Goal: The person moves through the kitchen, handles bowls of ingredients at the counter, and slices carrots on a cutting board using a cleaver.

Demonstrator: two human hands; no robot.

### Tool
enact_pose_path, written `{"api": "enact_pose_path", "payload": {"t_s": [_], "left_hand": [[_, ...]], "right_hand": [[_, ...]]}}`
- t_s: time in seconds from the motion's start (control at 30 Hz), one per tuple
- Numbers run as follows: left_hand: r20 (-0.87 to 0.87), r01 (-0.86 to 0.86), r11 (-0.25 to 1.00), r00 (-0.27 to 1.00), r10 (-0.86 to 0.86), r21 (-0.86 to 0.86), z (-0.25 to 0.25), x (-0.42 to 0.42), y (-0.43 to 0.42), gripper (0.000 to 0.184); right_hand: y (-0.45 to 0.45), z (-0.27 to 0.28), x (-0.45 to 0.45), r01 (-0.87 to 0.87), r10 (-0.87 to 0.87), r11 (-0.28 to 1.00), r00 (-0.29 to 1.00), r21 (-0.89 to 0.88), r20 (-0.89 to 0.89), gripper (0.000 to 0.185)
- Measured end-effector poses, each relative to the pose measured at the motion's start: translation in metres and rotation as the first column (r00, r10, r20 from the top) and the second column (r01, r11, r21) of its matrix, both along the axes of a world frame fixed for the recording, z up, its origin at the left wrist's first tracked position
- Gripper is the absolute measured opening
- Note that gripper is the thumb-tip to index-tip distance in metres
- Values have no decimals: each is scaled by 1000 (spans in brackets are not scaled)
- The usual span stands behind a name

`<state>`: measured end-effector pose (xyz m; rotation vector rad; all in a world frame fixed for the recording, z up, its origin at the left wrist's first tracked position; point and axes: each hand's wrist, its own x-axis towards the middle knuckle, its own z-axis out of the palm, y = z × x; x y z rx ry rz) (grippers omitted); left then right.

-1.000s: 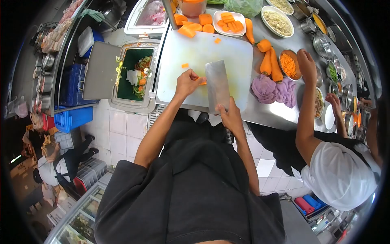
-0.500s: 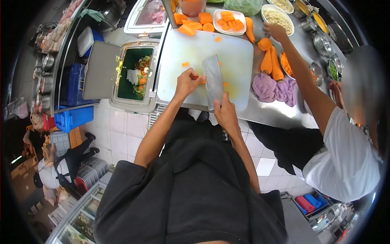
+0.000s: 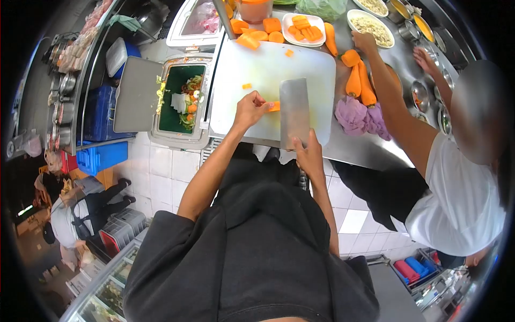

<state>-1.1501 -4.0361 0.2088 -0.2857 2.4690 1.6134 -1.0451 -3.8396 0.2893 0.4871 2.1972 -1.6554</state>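
Note:
My left hand (image 3: 251, 109) pinches one end of a carrot piece (image 3: 274, 106) over the white cutting board (image 3: 230, 70). In my right hand (image 3: 309, 153) is a cleaver (image 3: 294, 110), its broad blade beside the carrot piece and hiding whatever lies beneath. A small carrot offcut (image 3: 247, 86) rests to the upper left of the blade. Another offcut (image 3: 289, 53) lies near the board's far edge. Cut carrot chunks (image 3: 257, 35) sit along that edge, some on the board's corner.
Whole carrots (image 3: 360, 80) and a purple cloth (image 3: 358, 117) lie right of the board. A co-worker's arm (image 3: 397, 102) reaches to a white bowl (image 3: 370, 27). A dish of carrot pieces (image 3: 303, 30) stands behind. Left is an open waste bin (image 3: 179, 134) with scraps.
The cleaver has shifted slightly right, its blade now turned broader to view, and more of the carrot piece shows. The co-worker's other hand has moved out over the metal bowls.

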Motion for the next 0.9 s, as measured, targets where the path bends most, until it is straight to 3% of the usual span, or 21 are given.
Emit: {"api": "enact_pose_path", "payload": {"t_s": [0.1,0.23,0.5,0.7,0.8,0.9], "left_hand": [[31,32,997,999,-30,-70,4,-1,1,31],[30,36,996,999,-34,-75,-1,1,0,31],[5,25,997,1000,-25,-71,5,1,1,31],[21,22,996,1000,-20,-82,4,1,1,32],[-13,2,999,1000,-3,-44,-3,2,0,34],[11,23,996,1000,-22,-84,2,2,1,32]], "right_hand": [[4,-9,-6,-3,5,999,1000,-49,25,36],[9,-31,-4,-63,64,994,998,88,-9,38],[14,-44,-7,-87,90,987,996,132,-13,42],[8,-50,-14,-83,83,995,997,49,-5,43],[3,-62,-14,-51,51,999,990,7,-131,33],[-4,-41,-20,-51,49,998,996,-28,-80,34]]}}
